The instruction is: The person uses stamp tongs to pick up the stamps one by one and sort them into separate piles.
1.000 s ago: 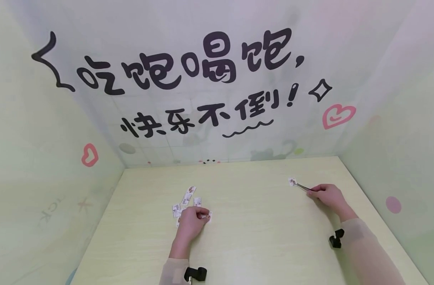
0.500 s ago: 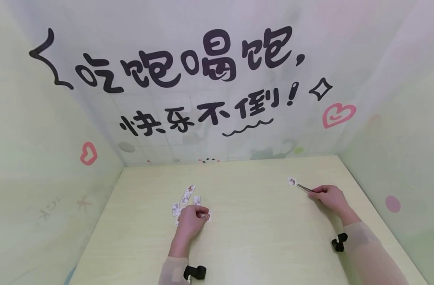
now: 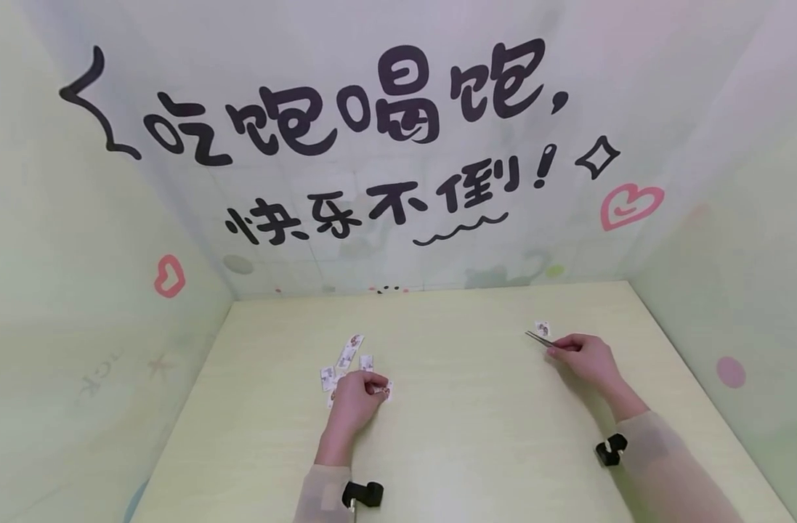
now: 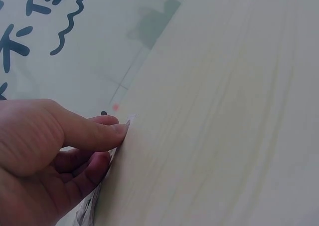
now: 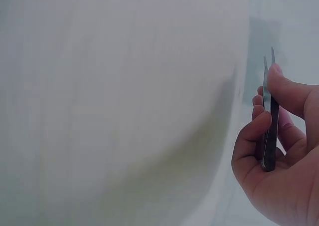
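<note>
Pale wood-grain tabletop (image 3: 450,450) bore a lone printed square (image 3: 543,327), well left of which the left hand (image 3: 354,397) pinched a printed piece (image 3: 389,390), while near it the right hand (image 3: 584,356) gripped tweezers (image 5: 270,136) whose parted tips, slipping, might have nudged it askew.

"Where does the head view look from?"
"High, facing forward and down over the worktop (image 3: 450,450) to the back wall (image 3: 372,168)."
"And the wrist views?"
"Much closer. The left one shares some lettering (image 3: 396,207); the right shares the tweezers (image 5: 269,131), larger there."
</note>
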Action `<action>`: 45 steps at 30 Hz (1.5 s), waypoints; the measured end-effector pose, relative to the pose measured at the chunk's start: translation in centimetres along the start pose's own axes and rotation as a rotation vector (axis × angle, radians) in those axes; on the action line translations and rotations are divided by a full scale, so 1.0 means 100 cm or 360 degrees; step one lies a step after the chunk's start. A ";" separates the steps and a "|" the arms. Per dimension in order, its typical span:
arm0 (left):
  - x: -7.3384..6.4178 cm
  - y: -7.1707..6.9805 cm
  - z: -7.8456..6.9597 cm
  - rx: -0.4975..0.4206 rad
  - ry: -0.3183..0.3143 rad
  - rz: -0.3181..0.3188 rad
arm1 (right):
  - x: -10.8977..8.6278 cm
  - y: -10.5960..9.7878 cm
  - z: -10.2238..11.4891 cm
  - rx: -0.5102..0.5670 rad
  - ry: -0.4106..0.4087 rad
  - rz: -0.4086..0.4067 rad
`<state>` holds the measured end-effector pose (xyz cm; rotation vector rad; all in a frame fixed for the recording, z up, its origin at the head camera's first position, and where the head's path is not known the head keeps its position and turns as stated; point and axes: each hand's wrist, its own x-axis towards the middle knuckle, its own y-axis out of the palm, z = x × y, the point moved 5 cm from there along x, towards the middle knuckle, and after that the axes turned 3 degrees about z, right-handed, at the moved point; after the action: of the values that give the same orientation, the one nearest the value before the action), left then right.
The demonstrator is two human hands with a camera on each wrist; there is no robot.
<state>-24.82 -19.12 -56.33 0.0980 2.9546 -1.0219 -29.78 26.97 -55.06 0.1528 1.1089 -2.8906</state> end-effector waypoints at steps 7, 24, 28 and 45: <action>-0.001 0.000 0.001 0.0003 0.0004 -0.0010 | 0.001 0.053 0.046 0.0082 -0.0172 0.0193; -0.002 0.000 0.003 0.0004 -0.0016 -0.0021 | -0.015 0.165 0.129 0.0067 -0.0443 0.0576; -0.001 -0.001 0.003 0.0006 0.0004 -0.0020 | -0.018 0.176 0.139 0.0067 -0.0466 0.0608; -0.001 -0.002 0.002 0.0017 -0.0008 -0.0021 | -0.019 0.192 0.166 -0.0116 -0.0567 0.0543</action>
<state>-24.71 -19.44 -56.34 0.0763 2.9494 -1.0376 -27.73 1.59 -55.30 -0.1555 1.0066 -2.4486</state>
